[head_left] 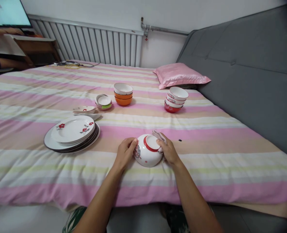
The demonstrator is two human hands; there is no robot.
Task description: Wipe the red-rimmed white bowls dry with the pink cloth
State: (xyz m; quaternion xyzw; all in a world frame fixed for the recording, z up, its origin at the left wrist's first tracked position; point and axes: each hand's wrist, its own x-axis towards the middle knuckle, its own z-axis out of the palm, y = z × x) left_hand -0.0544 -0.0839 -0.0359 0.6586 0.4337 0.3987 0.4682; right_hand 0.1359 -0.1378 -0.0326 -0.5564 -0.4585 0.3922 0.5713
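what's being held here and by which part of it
A white bowl: left hand on its side, right hand, holding a cloth, at its foot.

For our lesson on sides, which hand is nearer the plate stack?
Left. The left hand, touching the white bowl, is right of the plate stack; the right hand, holding a cloth, is farther right.

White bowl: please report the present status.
Left hand holding white bowl. Right hand holding cloth against it. Bowl tilted, base upward. Plate stack apart, left.

Left hand (pixel 125 152) on bowl (pixel 147 156), cloth (pixel 160 136) in right hand (pixel 169 151)
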